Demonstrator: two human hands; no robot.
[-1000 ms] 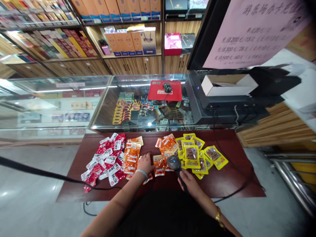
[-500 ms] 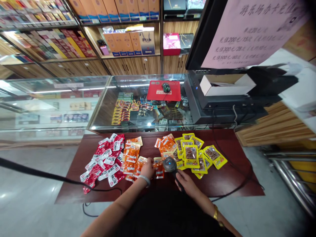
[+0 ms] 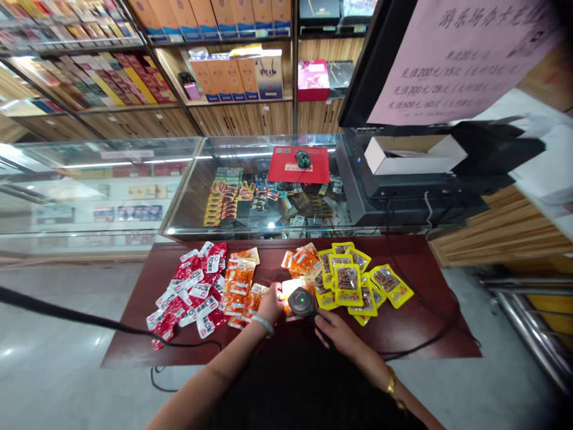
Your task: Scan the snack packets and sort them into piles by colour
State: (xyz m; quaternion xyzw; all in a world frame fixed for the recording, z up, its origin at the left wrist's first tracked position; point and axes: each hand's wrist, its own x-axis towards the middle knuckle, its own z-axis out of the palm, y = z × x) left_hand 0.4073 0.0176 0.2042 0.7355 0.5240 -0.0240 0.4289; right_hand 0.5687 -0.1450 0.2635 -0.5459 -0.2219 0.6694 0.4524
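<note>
My right hand (image 3: 335,331) is wrapped round the handle of a black barcode scanner (image 3: 301,303), its head showing a green light. Just under the scanner, bright light falls on an orange snack packet (image 3: 290,289), partly covered by the scanner head. My left hand (image 3: 270,307) pinches this packet by its left edge. Close by on the left lies a pile of orange snack packets (image 3: 240,280); a smaller orange group (image 3: 305,261) lies beyond the scanner. Yellow snack packets (image 3: 347,283) overlap on the right, and red-and-white packets (image 3: 197,286) are spread at the far left.
The packets lie on a dark red-brown table (image 3: 416,328). Behind it stands a glass display counter (image 3: 179,197) with a red mouse pad (image 3: 280,167), a mouse (image 3: 302,158) and a white box (image 3: 414,164). A monitor back (image 3: 380,65) looms at right. Black cables (image 3: 89,316) cross the left side.
The scanner has moved slightly left over the orange packet. Its light has turned from blue to green, and the packet is now brightly lit. My left hand has shifted slightly.
</note>
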